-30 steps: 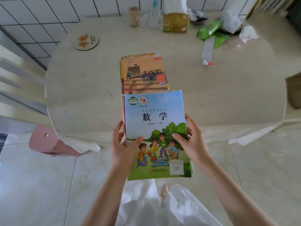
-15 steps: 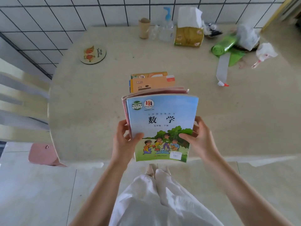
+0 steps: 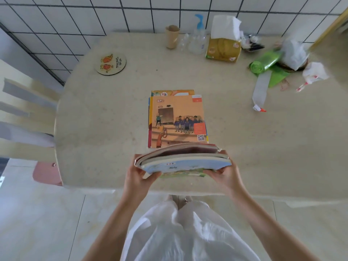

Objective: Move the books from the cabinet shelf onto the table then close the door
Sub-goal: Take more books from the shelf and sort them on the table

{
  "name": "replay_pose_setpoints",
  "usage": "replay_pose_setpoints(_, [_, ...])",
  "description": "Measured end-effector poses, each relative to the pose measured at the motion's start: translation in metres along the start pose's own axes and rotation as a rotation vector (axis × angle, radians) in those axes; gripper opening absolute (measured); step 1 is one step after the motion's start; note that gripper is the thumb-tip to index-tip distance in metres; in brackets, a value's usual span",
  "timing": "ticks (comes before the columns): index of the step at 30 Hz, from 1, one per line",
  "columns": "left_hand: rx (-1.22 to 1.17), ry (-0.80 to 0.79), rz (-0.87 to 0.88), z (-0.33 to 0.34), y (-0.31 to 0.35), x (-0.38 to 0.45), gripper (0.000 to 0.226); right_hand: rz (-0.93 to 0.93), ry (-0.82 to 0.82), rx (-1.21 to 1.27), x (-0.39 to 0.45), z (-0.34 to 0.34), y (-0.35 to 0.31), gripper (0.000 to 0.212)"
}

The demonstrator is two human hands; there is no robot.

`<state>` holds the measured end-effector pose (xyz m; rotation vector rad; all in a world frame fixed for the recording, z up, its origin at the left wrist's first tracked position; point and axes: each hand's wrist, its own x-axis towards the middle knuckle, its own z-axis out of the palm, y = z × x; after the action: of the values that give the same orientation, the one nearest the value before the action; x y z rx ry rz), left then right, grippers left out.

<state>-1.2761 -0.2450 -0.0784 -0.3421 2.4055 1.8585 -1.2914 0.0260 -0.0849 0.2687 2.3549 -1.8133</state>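
I hold a small bundle of books (image 3: 185,163) with a blue cover facing me, tilted almost flat so I see its top edge, just above the near edge of the beige table (image 3: 98,117). My left hand (image 3: 138,177) grips its left side and my right hand (image 3: 225,176) grips its right side, thumbs on the cover. Just beyond lies a stack of books (image 3: 177,121) with an orange cover, flat in the middle of the table. The cabinet is out of view.
Along the tiled wall stand a paper cup (image 3: 171,36), a clear bottle (image 3: 198,40) and a tissue box (image 3: 224,46). A green roll (image 3: 264,62) and plastic bags lie back right, a round coaster (image 3: 111,63) back left. A chair (image 3: 24,117) is at left.
The blue-covered bundle has moved forward over the table edge and tipped from facing me to nearly flat. The view has risen, so the orange stack shows in full again.
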Motion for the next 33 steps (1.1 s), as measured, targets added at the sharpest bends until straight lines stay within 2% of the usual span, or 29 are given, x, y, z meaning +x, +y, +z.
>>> replay_pose_setpoints(5, [0.146,0.027,0.039,-0.004,-0.004,-0.005,0.052,-0.026,-0.157,-0.096,-0.002,-0.012,0.005,0.063])
replay_pose_setpoints(11, [0.128,0.072,0.056,0.011,-0.011,-0.018,0.058,-0.109,-0.235,-0.192,-0.003,-0.001,0.01,0.061])
replay_pose_setpoints(15, [0.13,0.095,0.085,0.02,-0.017,-0.02,0.074,-0.087,-0.232,-0.189,-0.007,0.003,0.014,0.048])
replay_pose_setpoints(19, [0.162,0.094,0.115,0.018,-0.019,-0.018,0.055,-0.039,-0.166,-0.124,-0.008,-0.001,0.015,0.057])
replay_pose_setpoints(22, [0.048,0.121,0.025,0.016,-0.024,-0.018,0.059,0.007,-0.134,-0.068,-0.007,-0.002,0.02,0.054])
replay_pose_setpoints(25, [-0.008,0.12,-0.045,0.015,-0.03,-0.016,0.047,0.025,-0.112,-0.044,-0.005,-0.003,0.025,0.046])
replay_pose_setpoints(29, [0.154,0.12,-0.075,0.009,-0.033,-0.009,0.042,0.015,-0.119,-0.064,-0.002,-0.002,0.019,0.035])
replay_pose_setpoints(33, [0.262,0.131,-0.048,0.002,-0.026,-0.001,0.051,0.0,-0.121,-0.115,-0.003,0.001,0.011,0.032])
